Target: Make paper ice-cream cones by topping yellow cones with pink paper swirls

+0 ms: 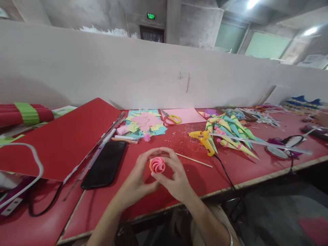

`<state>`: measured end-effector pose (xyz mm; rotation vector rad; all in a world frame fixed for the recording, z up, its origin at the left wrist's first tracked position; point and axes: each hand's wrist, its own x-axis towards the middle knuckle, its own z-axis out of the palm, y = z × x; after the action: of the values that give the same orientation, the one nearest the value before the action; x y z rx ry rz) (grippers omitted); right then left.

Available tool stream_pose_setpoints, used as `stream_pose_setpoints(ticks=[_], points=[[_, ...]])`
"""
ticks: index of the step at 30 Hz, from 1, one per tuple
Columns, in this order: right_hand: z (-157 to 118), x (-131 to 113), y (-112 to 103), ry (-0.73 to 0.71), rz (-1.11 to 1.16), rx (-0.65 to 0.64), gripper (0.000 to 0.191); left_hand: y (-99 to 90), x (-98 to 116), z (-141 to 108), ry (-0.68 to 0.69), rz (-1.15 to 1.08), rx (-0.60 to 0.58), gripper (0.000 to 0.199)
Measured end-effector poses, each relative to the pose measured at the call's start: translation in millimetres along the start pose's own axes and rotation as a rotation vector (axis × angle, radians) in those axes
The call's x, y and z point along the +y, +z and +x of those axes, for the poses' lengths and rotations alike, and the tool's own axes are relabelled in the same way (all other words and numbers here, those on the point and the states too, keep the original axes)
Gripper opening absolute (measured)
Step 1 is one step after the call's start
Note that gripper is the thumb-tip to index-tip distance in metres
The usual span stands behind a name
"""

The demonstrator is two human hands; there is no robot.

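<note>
A pink swirled paper rosette [157, 165] with an orange-yellow edge is held up above the red table, close to its front edge. My right hand [176, 174] grips it from the right, thumb below and bent fingers behind. Curved around its left side is my left hand [139, 179], with a gap between palm and rosette. The left fingertips reach over to its far side, and their exact contact is hidden. Just beyond my right hand a thin wooden stick [194, 160] lies on the table. A yellow hot glue gun [203, 139] rests farther right, with a long clear glue stick in its back.
Left of my hands lie a black phone [105, 165], several pens [125, 138] and a large red sheet [69, 140]. Behind are paper scraps [145, 121], scissors [171, 119] and a pink sheet [186, 115]. Paper cones [230, 128] pile up at right. A cord [225, 172] trails over the front edge.
</note>
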<state>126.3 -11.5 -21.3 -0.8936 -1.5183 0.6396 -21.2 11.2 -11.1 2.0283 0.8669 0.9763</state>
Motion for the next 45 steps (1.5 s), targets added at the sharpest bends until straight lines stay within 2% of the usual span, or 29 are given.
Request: stream_pose_setpoints(ticks=[2, 4, 5, 7, 9, 11, 14, 17, 20, 26, 32, 34, 37, 39, 45], points=[[1, 1, -3, -0.019, -0.016, 0.036, 0.024, -9.8, 0, -3, 0.06, 0.016, -0.057, 0.074], [3, 2, -5, -0.038, -0.029, 0.043, 0.026, -15.3, 3, -5, 0.12, -0.023, 0.012, 0.077], [3, 2, -5, -0.047, -0.034, 0.031, 0.028, -16.0, 5, -5, 0.151, -0.019, 0.089, 0.076], [3, 4, -5, -0.069, -0.041, -0.007, 0.033, -14.8, 10, -4, 0.217, 0.086, 0.226, 0.065], [3, 5, -5, -0.086, -0.04, -0.041, 0.035, -12.4, 16, -3, 0.284, 0.266, 0.305, 0.046], [2, 6, -4, -0.088, -0.038, -0.065, 0.033, -10.9, 20, -1, 0.337, 0.399, 0.327, 0.029], [2, 7, -5, -0.094, -0.07, -0.123, 0.034, -10.9, 24, 1, 0.38, 0.463, 0.34, 0.014], [2, 6, -6, -0.106, -0.114, -0.158, 0.035, -12.4, 24, 2, 0.4, 0.49, 0.356, 0.01], [3, 5, -6, -0.089, -0.137, -0.134, 0.03, -14.5, 24, 2, 0.435, 0.486, 0.358, 0.011], [4, 2, -1, -0.025, -0.046, -0.205, 0.022, -18.5, 19, 0, 0.39, 0.474, 0.353, 0.013], [0, 2, 6, 0.099, 0.092, -0.237, 0.027, -22.3, 16, -3, 0.32, 0.426, 0.353, 0.013], [-1, 3, 8, 0.152, 0.11, -0.222, 0.038, -22.9, 17, -3, 0.303, 0.402, 0.349, 0.013], [-4, 5, 7, 0.224, 0.16, -0.208, 0.066, -23.4, 18, -4, 0.257, 0.355, 0.354, 0.014], [-5, 7, 6, 0.242, 0.218, -0.217, 0.074, -24.0, 17, -4, 0.231, 0.322, 0.365, 0.014], [-1, 10, 5, 0.277, 0.407, -0.196, 0.051, -27.4, 11, -6, 0.201, 0.237, 0.37, 0.014]])
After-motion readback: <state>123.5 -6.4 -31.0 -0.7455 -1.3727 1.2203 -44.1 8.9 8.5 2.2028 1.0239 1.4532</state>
